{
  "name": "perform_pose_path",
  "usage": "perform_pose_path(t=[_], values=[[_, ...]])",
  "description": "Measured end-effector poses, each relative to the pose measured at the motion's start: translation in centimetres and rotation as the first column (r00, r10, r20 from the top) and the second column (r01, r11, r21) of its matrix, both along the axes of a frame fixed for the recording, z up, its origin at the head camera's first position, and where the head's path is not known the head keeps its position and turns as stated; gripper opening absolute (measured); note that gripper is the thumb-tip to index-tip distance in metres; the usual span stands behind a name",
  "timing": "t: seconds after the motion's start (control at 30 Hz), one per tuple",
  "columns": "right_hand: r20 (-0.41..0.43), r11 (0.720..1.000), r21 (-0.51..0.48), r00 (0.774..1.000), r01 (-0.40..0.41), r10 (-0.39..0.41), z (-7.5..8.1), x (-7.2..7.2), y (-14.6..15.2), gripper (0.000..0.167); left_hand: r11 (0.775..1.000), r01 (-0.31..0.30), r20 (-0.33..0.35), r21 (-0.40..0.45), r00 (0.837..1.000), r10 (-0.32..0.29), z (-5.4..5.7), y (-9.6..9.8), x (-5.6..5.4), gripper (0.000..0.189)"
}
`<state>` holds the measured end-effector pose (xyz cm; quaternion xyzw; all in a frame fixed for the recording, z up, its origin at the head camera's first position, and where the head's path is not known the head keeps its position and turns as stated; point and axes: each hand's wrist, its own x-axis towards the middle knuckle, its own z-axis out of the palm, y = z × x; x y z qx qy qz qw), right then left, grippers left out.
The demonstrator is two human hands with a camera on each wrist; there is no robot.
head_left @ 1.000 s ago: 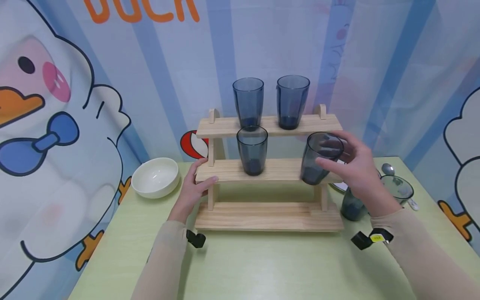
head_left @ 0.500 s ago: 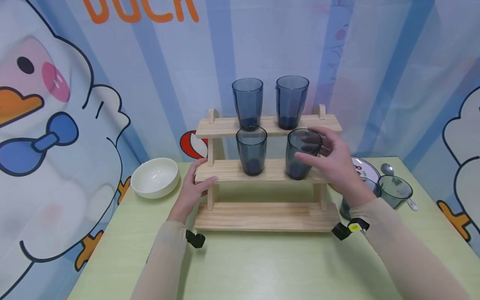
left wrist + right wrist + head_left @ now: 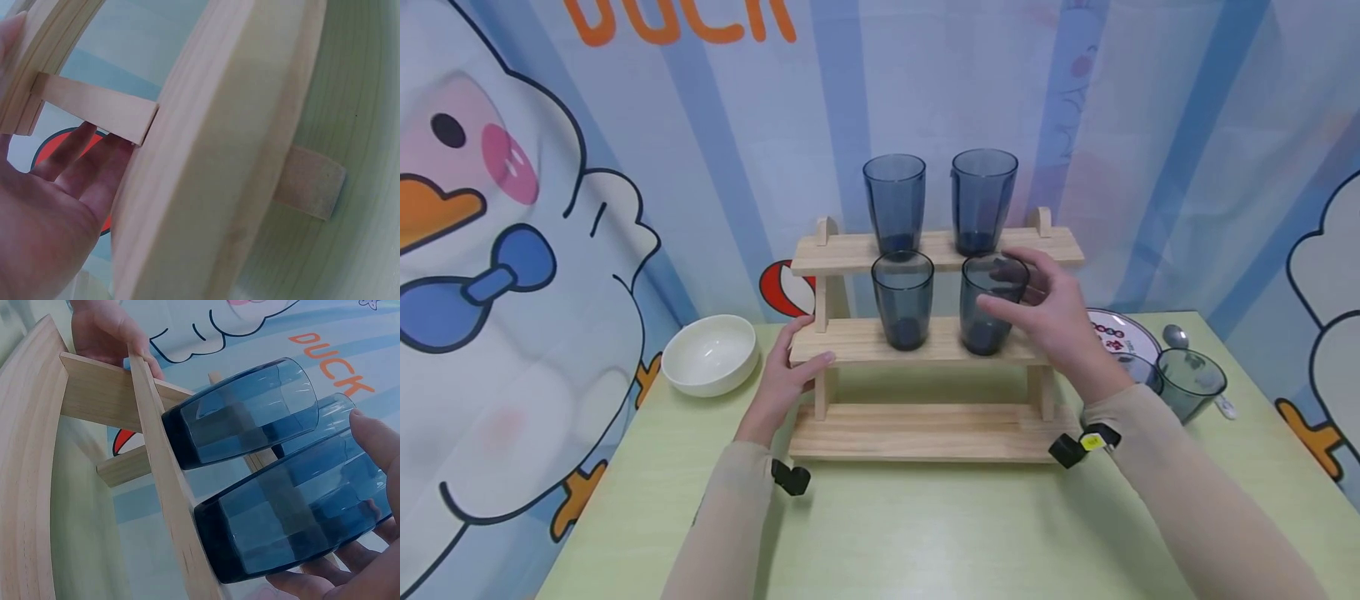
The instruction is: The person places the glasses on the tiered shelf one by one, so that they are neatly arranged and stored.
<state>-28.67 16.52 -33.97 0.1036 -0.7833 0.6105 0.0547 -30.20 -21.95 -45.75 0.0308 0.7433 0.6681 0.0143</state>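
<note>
A three-tier wooden shelf rack [image 3: 925, 432] stands on the table. My left hand [image 3: 778, 383] grips the left end of its middle shelf, thumb in front; in the left wrist view the fingers reach behind by the upright. With my right hand [image 3: 1063, 325] I hold a blue-tinted drinking glass [image 3: 981, 329] upright on the middle shelf, thumb in front and fingers round the far side. The right wrist view shows the base of this held glass [image 3: 275, 531] at the shelf board. To its left stands a matching glass [image 3: 903, 304], and two taller-looking glasses [image 3: 895, 204] occupy the top shelf.
A white bowl [image 3: 709, 358] sits left of the rack. On the right are a patterned plate [image 3: 1126, 332], a spoon [image 3: 1175, 336], a greenish glass [image 3: 1189, 385] and another glass partly behind my right arm. A duck-print curtain [image 3: 737, 167] hangs behind.
My right hand has moved left along the middle shelf with the glass, which has gone from tilted to upright beside the other one. The left hand has stayed on the rack.
</note>
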Motion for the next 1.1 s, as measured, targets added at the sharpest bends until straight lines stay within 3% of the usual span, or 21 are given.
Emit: perform_pose_path(t=[0.37,1.1], values=[[-0.047,1.0,0.022,0.999,-0.006,0.007,0.0,-0.5,-0.9,0.083,1.0,-0.003,-0.018,0.007,1.0,0.003,0.0,0.0,0.0,0.068],[-0.043,0.995,0.095,0.999,0.031,-0.027,-0.1,-0.3,-1.2,0.086,1.0,-0.002,-0.018,-0.003,1.0,0.002,0.1,0.0,0.1,0.067]])
